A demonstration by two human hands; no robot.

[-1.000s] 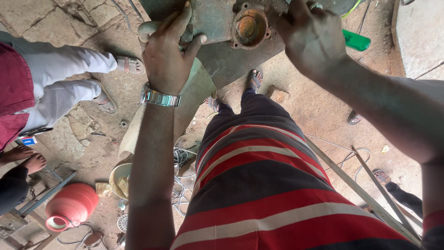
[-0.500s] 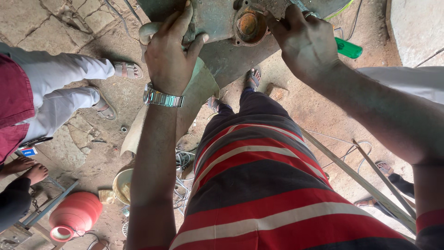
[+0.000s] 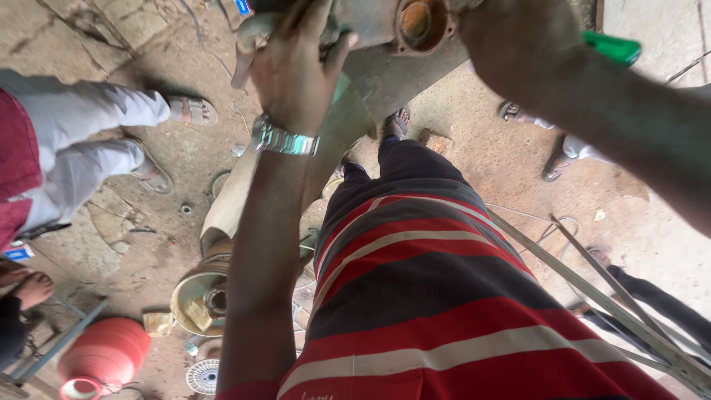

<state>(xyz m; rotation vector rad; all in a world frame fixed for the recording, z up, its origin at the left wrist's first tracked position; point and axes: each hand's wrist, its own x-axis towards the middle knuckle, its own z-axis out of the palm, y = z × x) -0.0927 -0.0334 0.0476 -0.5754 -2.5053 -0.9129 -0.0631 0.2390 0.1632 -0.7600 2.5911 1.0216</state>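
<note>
A person in a red, grey and white striped shirt [image 3: 444, 296] stands over a dirt floor [image 3: 511, 163], seen from above, both arms raised to a grey-green metal machine housing [image 3: 370, 30] at the top of the view. The left hand [image 3: 296, 67], with a silver wristwatch [image 3: 285, 139] on its wrist, is spread over the housing's left side, its fingers curled around a rounded pale part. The right hand [image 3: 518, 41] presses against the housing's right side; it is blurred, so whether it clasps anything cannot be told. Between the two hands the housing has a round, rust-orange opening [image 3: 416, 24] with a flanged rim. A green handle-like piece [image 3: 611, 48] sticks out beyond the right wrist. On the floor to the lower left lies a round, open metal casing [image 3: 200, 296] with small parts inside, next to a red rounded vessel [image 3: 104, 359] lying on its side. Another person in pale trousers and sandals [image 3: 81, 141] sits at the left edge.
</note>
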